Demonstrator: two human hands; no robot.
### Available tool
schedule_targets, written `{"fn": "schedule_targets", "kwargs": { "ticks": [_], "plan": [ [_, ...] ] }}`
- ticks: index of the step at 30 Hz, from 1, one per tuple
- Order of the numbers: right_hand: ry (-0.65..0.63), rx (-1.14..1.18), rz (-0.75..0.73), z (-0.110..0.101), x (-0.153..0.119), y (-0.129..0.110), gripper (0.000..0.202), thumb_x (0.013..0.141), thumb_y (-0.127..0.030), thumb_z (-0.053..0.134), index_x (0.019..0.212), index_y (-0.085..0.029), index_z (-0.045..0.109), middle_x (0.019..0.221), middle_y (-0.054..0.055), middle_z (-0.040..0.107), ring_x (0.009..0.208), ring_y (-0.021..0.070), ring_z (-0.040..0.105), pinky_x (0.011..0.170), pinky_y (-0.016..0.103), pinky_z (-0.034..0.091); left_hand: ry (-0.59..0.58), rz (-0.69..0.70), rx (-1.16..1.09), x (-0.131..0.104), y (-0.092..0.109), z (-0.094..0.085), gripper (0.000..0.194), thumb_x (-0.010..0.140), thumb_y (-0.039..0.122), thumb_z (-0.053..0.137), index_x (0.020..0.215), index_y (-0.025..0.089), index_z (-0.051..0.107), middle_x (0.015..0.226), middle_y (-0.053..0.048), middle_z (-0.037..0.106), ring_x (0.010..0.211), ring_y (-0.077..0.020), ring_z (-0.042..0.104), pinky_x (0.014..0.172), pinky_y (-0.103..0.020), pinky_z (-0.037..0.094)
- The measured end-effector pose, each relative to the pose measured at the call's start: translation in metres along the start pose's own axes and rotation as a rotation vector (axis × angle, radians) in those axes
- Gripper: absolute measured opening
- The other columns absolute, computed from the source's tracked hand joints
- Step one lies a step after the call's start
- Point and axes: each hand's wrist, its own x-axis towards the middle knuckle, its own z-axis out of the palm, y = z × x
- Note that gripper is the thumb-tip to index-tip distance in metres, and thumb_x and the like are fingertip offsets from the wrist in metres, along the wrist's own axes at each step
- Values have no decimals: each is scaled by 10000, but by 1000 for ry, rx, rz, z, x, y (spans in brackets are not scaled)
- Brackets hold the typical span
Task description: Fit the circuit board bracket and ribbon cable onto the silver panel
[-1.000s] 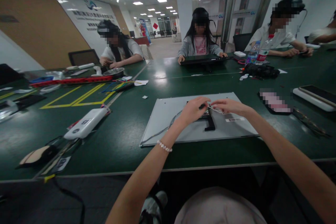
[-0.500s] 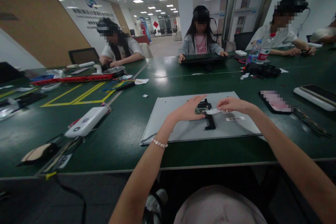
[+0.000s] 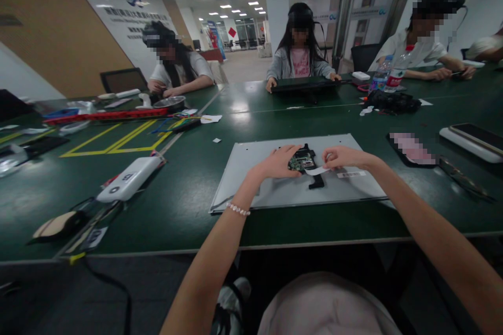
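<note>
A flat grey-white panel lies on the green table in front of me. Near its middle sit a green circuit board and a black bracket. My left hand lies flat over the board's left side, fingers stretched out and hiding part of it. Between the thumb and fingers of my right hand is the right end of a white flat strip. The strip's other end reaches the lower edge of the board; whether it is attached there I cannot tell. A barcode label is stuck on the panel below my right hand.
To the right lie a phone, eyeglasses and a white box with a dark phone on top. On the left are a white power bank and a computer mouse. Several people sit across the table; bottles stand at the far right.
My left hand has lowered from a raised, spread pose to lie flatter on the board, uncovering more of it. My right hand has drawn slightly back, still pinching the white strip.
</note>
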Motion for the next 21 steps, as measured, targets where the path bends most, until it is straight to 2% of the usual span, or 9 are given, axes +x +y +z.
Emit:
{"fn": "schedule_targets", "kwargs": {
  "ticks": [2,4,6,8,12,16,21],
  "plan": [
    [11,-2,-12,0,0,1,240,732,-337,691,867,-200,547,714,13,652,629,138,558,553,254,385,8,64,-24,0,2,-5,850,743,405,705,1468,178,324,1477,-178,385,1353,-323,364,1085,-488,306],
    [14,4,-20,0,0,0,240,725,-330,694,863,-198,549,707,10,648,633,139,562,568,258,393,45,151,-79,2,8,-11,666,794,297,655,1409,195,420,1459,-148,422,1346,-271,384,1091,-442,316],
    [4,11,-20,0,-1,-1,241,714,-323,696,862,-195,554,698,7,648,633,141,566,580,263,400,100,218,-143,5,18,-16,437,862,200,547,1299,205,536,1369,-112,522,1271,-214,471,1060,-391,362],
    [-5,2,-24,1,-1,-2,234,710,-319,688,863,-192,564,690,6,647,634,144,570,585,268,403,125,264,-188,8,32,-18,324,897,146,466,1180,197,615,1209,-84,623,1133,-179,565,983,-343,422],
    [8,-24,-33,2,-3,-5,213,708,-310,676,855,-191,580,681,8,643,646,155,581,592,273,407,63,324,-147,13,55,-11,269,899,129,471,1073,177,671,997,-67,679,927,-162,623,842,-282,466],
    [6,-19,-36,3,-3,-4,195,702,-313,683,814,-195,574,688,11,646,653,155,587,603,267,418,-5,321,-48,13,61,0,315,882,100,486,1123,191,667,1016,-64,694,915,-167,635,837,-279,464],
    [25,-123,-68,1,0,2,223,688,-343,714,833,-194,633,757,26,675,711,177,608,641,278,445,-31,312,53,13,60,7,346,897,94,455,1153,200,662,1056,-59,690,934,-163,641,833,-260,464]
  ]
}}
